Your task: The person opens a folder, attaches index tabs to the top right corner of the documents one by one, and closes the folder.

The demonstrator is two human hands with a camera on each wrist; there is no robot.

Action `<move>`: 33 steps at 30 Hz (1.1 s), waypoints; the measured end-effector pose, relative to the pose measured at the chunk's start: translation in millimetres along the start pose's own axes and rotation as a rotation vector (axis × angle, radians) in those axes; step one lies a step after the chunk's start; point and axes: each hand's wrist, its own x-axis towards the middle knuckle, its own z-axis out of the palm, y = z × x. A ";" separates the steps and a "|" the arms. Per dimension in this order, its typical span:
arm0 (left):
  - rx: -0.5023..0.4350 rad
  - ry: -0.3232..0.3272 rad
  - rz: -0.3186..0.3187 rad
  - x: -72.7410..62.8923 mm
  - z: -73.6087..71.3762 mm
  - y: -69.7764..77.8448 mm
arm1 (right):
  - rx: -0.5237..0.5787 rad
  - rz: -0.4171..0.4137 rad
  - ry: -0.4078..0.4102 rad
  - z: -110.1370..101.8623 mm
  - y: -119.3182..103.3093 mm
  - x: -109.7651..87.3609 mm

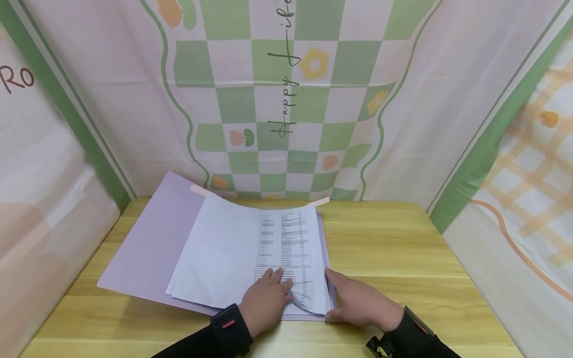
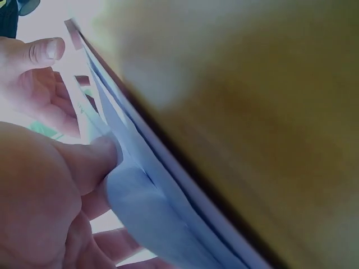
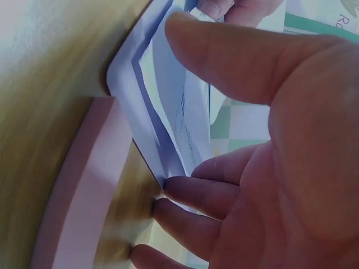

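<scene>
A lilac folder (image 1: 147,238) lies open on the table, its left cover angled up toward the back. Inside are white sheets; a blank page (image 1: 219,253) is turned to the left and a printed list (image 1: 291,233) lies on the right. My left hand (image 1: 267,301) rests on the lower part of the list with its fingers apart. Close by its thumb (image 2: 104,159) the sheet bulges and its lower corner curls up. My right hand (image 1: 364,301) is at the folder's lower right corner, fingers extended along the side edge and thumb (image 3: 224,56) over the near edge.
A wooden table (image 1: 385,248) carries the folder. Pale pink tabs (image 1: 319,201) stick out at the folder's top, and a pink strip (image 3: 84,179) shows beside it in the right wrist view. Printed curtains (image 1: 277,99) hang behind and at both sides.
</scene>
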 end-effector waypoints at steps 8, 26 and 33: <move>-0.050 0.086 0.036 -1.3 -1.1 -6.6 | -0.111 -0.021 -0.012 0.9 -3.4 1.1; -0.295 0.037 -0.042 31.8 -16.2 32.9 | -0.192 -0.037 0.054 6.2 -7.7 2.1; -0.303 0.062 -0.091 42.8 -10.5 37.1 | -0.234 -0.039 0.075 7.9 -12.4 2.6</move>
